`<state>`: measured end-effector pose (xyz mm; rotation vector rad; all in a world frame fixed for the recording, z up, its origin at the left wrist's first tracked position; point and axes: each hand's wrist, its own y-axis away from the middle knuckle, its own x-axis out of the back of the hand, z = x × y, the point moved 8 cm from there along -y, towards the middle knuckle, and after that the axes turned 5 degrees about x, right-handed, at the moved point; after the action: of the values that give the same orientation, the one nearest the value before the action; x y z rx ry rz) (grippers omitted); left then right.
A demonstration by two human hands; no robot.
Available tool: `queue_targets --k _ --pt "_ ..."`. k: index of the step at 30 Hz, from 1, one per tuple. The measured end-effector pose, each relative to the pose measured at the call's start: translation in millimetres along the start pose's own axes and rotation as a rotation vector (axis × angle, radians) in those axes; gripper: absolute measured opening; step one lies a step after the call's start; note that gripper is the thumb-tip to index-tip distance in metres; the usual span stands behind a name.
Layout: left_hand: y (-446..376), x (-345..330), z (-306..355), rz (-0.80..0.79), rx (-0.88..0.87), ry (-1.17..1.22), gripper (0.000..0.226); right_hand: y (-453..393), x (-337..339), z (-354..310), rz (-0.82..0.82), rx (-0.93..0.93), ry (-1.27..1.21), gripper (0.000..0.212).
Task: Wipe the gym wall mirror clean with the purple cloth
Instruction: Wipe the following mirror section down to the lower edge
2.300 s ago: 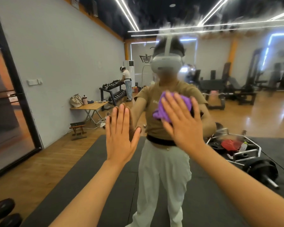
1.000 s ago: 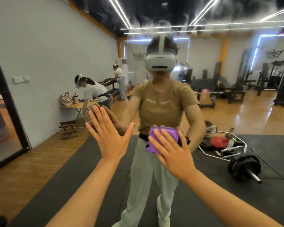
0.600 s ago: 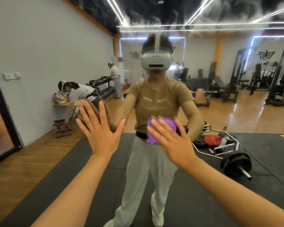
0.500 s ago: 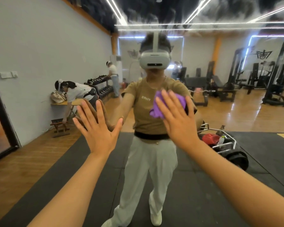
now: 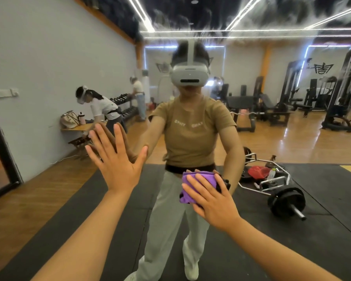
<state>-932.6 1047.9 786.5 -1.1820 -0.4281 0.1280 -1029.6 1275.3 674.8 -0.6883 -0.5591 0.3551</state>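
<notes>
Both flat on mirror (image 5: pixel 292 149) | left hand (image 5: pixel 116 159) splayed, holding nothing | right hand (image 5: pixel 213 201) outstretched, pressing purple cloth (image 5: pixel 193 178)

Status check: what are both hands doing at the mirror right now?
Left hand flat on the mirror, fingers spread. Right hand presses purple cloth against it, fingers straight. Nothing blocking.

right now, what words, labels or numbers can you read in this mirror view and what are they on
On the tan shirt: white lettering, mirrored and too blurred to read.
The black emblem at upper right: a logo, no legible words.
No other text shows.
</notes>
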Motion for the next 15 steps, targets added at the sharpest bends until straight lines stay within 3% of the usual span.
queue_targets --k 6,15 --pt "0 0 2 -0.04 -0.006 0.005 0.086 -8 4 18 -0.018 0.061 0.012 0.067" --pt "13 -2 12 -0.013 0.012 0.047 0.072 -92 69 134 0.198 -0.29 0.002 0.054"
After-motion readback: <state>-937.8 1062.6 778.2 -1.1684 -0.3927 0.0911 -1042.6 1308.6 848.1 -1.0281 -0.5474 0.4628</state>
